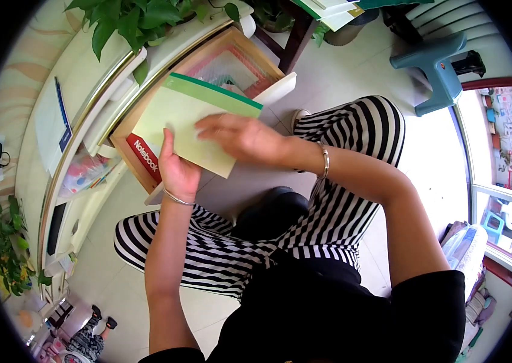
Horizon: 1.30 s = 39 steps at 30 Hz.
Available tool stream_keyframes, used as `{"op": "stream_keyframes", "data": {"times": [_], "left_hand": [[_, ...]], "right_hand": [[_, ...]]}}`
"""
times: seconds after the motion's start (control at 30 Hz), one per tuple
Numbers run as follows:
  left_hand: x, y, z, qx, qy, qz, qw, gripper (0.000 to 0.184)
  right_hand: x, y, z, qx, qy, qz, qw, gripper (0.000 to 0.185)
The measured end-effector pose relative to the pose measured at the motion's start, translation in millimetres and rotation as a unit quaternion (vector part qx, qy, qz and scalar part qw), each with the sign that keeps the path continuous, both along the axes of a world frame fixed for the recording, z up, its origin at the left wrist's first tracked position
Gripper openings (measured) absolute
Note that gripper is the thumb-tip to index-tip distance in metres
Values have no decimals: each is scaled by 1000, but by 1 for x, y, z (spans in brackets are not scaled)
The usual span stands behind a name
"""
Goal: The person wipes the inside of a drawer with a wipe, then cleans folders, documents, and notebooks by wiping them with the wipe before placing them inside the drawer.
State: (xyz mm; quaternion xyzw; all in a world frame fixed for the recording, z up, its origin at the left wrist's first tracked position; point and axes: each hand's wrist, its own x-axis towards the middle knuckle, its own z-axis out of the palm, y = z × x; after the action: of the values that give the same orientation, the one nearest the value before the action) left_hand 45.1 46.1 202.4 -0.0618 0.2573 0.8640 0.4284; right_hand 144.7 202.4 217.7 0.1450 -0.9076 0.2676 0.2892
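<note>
A pale yellow-green writing pad [192, 121] with a dark green strip along its top edge is tilted above an open wooden drawer [231, 45]. My left hand [178, 172] grips the pad's lower left side, its thumb lying on the page and the other fingers mostly hidden. Over the page's right part is my right hand [241, 138], slightly blurred, with fingers stretched out; whether it touches the paper I cannot tell. A red notebook [143, 158] marked "Notebook" shows in the drawer beside the pad. Behind the pad, clear plastic packaging [228, 66] lies in the drawer.
The drawer sticks out from a white cabinet [95, 72] bearing a leafy plant [129, 24] and a paper with a blue edge [56, 121]. A blue plastic stool [434, 69] stands at the upper right. Below the pad are my striped-trousered knees and a black seat [271, 215].
</note>
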Motion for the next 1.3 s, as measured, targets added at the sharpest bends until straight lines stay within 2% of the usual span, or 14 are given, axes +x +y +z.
{"op": "stream_keyframes", "data": {"times": [0.07, 0.17, 0.23, 0.27, 0.3, 0.33, 0.5, 0.57, 0.8, 0.87, 0.9, 0.97, 1.07, 1.3], "left_hand": [[2, 3, 5, 50, -7, -53, 997, 44], [5, 5, 14, 25, 3, -57, 998, 45], [3, 7, 17, 12, 4, -50, 999, 45], [2, 6, 19, 27, -1, -65, 998, 46], [2, 5, 19, 42, -7, -79, 996, 46], [2, 5, 18, 42, -6, -75, 996, 46], [5, 7, 20, 49, -16, -115, 992, 45], [7, 9, 20, 31, -19, -122, 992, 45], [4, 7, -6, -72, 24, -132, 988, 37], [2, 5, -8, -74, 17, -134, 988, 35], [2, 5, -9, -76, 11, -136, 988, 34], [6, 4, -3, -91, 37, -138, 986, 33], [10, 3, -5, -113, 77, -146, 980, 32], [10, 0, -4, -124, 100, -143, 977, 33]], "right_hand": [[-7, 21, -8, -85, -29, -59, 994, 37], [-10, 53, -10, -55, -12, -127, 990, 33], [-8, 68, -10, -295, -159, -172, 926, 25], [-6, 70, 1, -293, -159, -171, 927, 25], [-5, 74, 12, -456, -230, -155, 846, 24], [-4, 76, 21, -600, -293, -133, 733, 23], [-3, 66, 32, -607, -358, -107, 701, 23], [-4, 62, 25, -568, -331, -74, 750, 24], [-5, 63, 14, -554, -324, -84, 762, 24], [-8, 66, 17, -569, -296, -160, 751, 25], [-9, 68, 19, -569, -296, -160, 750, 25], [-11, 73, 27, -666, -209, -173, 695, 28], [-14, 80, 30, -669, -187, -171, 699, 32], [-17, 71, 23, -633, -237, -164, 718, 40]]}}
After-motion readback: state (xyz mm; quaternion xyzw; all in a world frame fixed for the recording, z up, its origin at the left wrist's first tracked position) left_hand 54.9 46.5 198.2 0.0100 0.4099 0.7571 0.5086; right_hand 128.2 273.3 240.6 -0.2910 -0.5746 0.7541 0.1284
